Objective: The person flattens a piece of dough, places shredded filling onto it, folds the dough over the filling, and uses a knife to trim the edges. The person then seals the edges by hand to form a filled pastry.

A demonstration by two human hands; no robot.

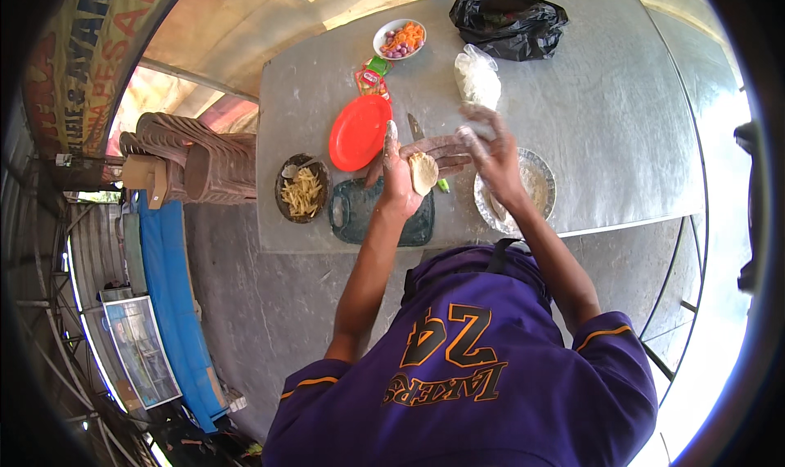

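A small flat round of pale dough (423,173) lies on the palm and fingers of my left hand (398,177), with the thumb sticking up. White flour dusts my fingers. To the right, my right hand (499,163) hovers with its fingers apart and slightly blurred, holding nothing. Beneath it stands a silvery bowl of flour (549,190), partly hidden by my hand and wrist. Under my left forearm lies a dark green cutting board (347,217). A knife (415,127) shows just beyond my left hand, and a small green piece (443,185) lies near the dough.
A red oval plate (356,136) sits left of my hands, near a dark bowl of pale strips with a spoon (302,193). Farther back are small packets (373,78), a white bowl of carrot and shallots (401,40), a bag of white powder (477,78) and a black plastic bag (507,25).
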